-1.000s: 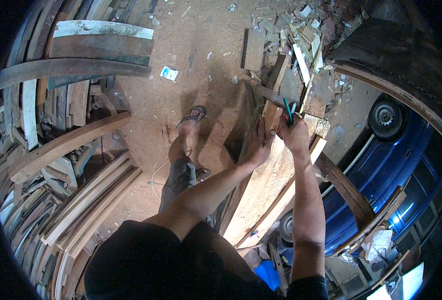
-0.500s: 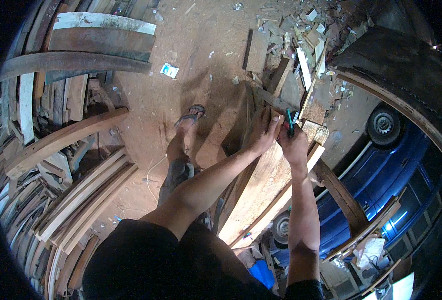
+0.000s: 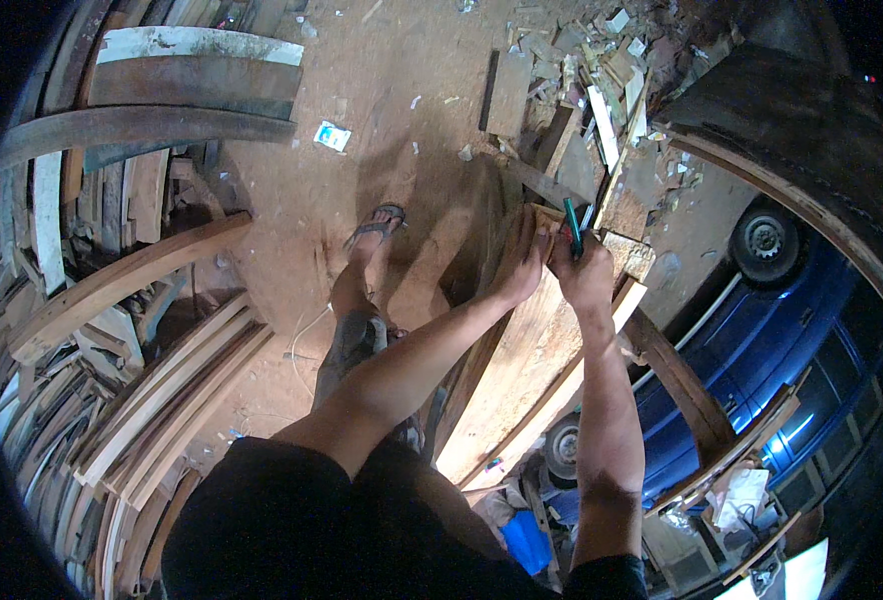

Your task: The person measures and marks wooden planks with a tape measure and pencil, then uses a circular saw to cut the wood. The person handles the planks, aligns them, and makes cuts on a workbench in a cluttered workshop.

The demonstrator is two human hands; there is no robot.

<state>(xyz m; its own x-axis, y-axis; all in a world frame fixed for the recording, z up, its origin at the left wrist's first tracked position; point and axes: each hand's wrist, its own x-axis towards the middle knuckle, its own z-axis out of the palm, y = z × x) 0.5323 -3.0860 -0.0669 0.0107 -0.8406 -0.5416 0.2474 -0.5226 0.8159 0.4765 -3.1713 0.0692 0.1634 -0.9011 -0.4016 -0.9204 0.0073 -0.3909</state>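
A pale wooden plank (image 3: 522,372) runs away from my body, its far end under both hands. My left hand (image 3: 528,268) is closed at the left edge of that end, the thumb close to the right hand's fingers. My right hand (image 3: 586,277) is closed around a green pen-like stick (image 3: 571,214), which points up and away from me. Beside it rises a thin bluish-silver piece (image 3: 588,217); whether I hold it too is unclear. The fingertips of both hands are partly hidden.
Stacked boards (image 3: 177,385) line the left side. Wood offcuts (image 3: 602,110) lie heaped beyond the plank. On the right stands a blue vehicle (image 3: 702,370), with a slanting wooden beam (image 3: 684,385) before it. A small white-and-blue packet (image 3: 333,136) lies on the dirt floor.
My left hand's fingers, stretched upward before, are now lower and bent at the plank's end. My right hand and the green stick have shifted slightly left and nearer to me.
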